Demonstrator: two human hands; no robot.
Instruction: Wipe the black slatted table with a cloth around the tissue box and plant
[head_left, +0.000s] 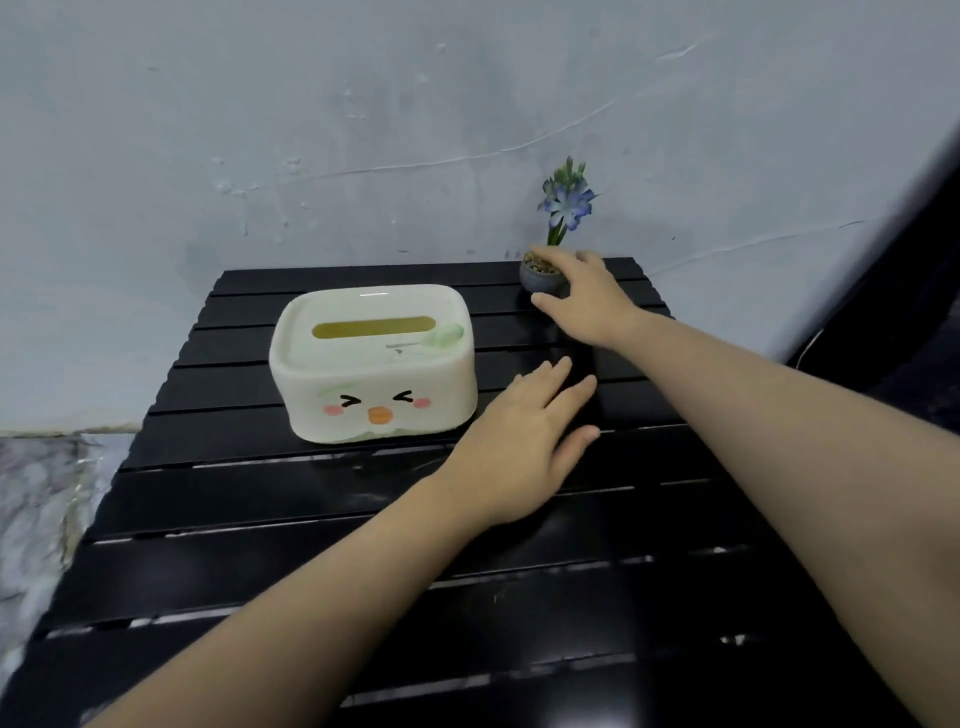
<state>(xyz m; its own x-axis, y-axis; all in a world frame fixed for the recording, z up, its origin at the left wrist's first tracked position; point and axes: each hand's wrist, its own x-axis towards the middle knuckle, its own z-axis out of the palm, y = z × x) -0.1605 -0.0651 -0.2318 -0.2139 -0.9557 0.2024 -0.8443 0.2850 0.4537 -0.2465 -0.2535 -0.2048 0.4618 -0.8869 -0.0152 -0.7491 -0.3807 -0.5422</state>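
A cream tissue box (371, 364) with a cartoon face stands on the black slatted table (260, 519), left of centre. At the back right a small grey pot with a blue flower, the plant (543, 275), stands near the wall. My right hand (587, 301) reaches around the pot, thumb and fingers spread on either side of it and touching its rim. My left hand (519, 441) lies flat, fingers apart, on the slats just right of the tissue box and holds nothing. No cloth is in view.
A pale blue-grey wall (363, 130) rises directly behind the table. A marbled floor or surface (41, 509) lies to the left, below the table's edge. A dark object (914, 291) stands at the right.
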